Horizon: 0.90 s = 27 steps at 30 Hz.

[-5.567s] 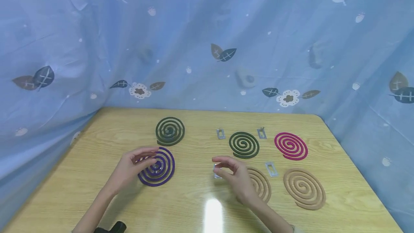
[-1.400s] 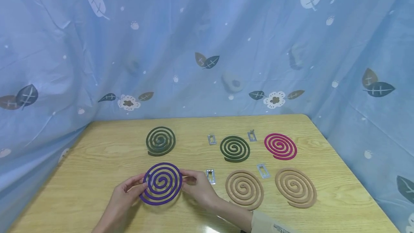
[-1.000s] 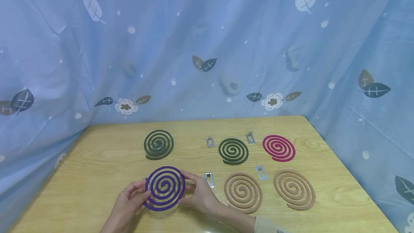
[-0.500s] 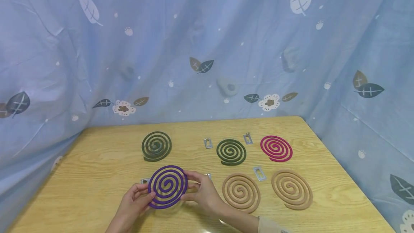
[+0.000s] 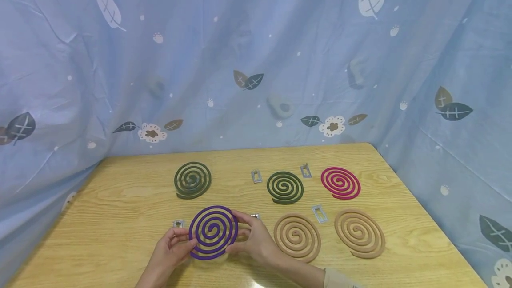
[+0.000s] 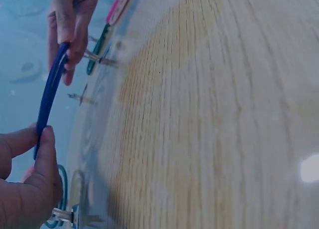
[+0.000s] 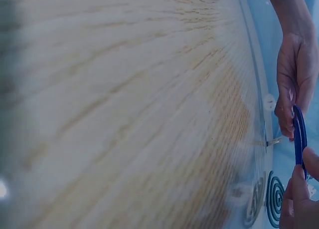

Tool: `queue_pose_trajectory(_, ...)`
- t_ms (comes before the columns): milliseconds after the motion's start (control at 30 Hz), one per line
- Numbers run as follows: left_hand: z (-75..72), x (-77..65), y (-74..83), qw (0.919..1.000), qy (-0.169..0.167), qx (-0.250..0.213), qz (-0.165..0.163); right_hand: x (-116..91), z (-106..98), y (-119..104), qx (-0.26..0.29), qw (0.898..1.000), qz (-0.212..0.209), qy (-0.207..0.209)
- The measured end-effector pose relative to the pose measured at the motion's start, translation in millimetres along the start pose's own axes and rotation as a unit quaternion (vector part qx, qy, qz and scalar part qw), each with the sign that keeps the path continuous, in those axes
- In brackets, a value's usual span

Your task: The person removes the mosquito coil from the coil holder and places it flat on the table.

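A purple mosquito coil (image 5: 214,230) is held between both hands, raised over the front of the wooden table. My left hand (image 5: 170,252) pinches its left rim, thumb on the near face. On the opposite rim, my right hand (image 5: 258,244) grips with the thumb below and fingers above. Edge-on in the left wrist view, the coil (image 6: 50,94) looks like a thin, slightly bowed blue strip between the two hands. Just left of it lies a small metal coil stand (image 5: 178,224). Another stand (image 5: 255,216) is mostly hidden behind my right hand.
A dark green coil (image 5: 193,180) lies back left, with metal showing under its middle. Rightward are another green coil (image 5: 285,188), a magenta coil (image 5: 340,183) and two tan coils (image 5: 297,238). Metal stands (image 5: 257,176) lie among them. A blue curtain (image 5: 256,57) backs the table.
Earlier the purple coil lay on the left with both hands relaxed and apart. Both hands now hold it up, and it has moved right, uncovering the stand at its left.
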<state>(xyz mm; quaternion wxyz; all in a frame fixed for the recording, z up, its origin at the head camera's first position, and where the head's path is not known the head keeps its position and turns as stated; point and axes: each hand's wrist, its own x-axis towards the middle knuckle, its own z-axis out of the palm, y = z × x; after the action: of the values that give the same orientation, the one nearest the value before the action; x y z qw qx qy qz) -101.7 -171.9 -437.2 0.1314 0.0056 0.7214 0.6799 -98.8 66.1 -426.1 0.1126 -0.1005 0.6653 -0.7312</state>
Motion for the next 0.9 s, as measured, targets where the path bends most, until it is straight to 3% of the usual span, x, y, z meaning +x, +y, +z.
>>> queue_pose_trajectory(300, 0.3, 4.9, 2.3, 0.9975, 0.0, 0.062, 0.032, -1, -1, 2, -0.028, 0.999, -0.002, 0.033)
queue_pose_trajectory(600, -8.3, 0.1, 1.4, 0.995, -0.022, 0.094, 0.026, -6, -3, 10, -0.008, 1.0, 0.003, 0.024)
queue_pose_trajectory(767, -6.7, 1.4, 1.6, 0.9962, -0.027, 0.081, 0.02, -5, -5, 10, 0.009, 0.999, 0.003, 0.042)
queue_pose_trajectory(900, -7.0, 6.0, 1.1, 0.9953, -0.064, 0.062, 0.037, -5, -9, 9, 0.017, 0.999, 0.007, 0.04)
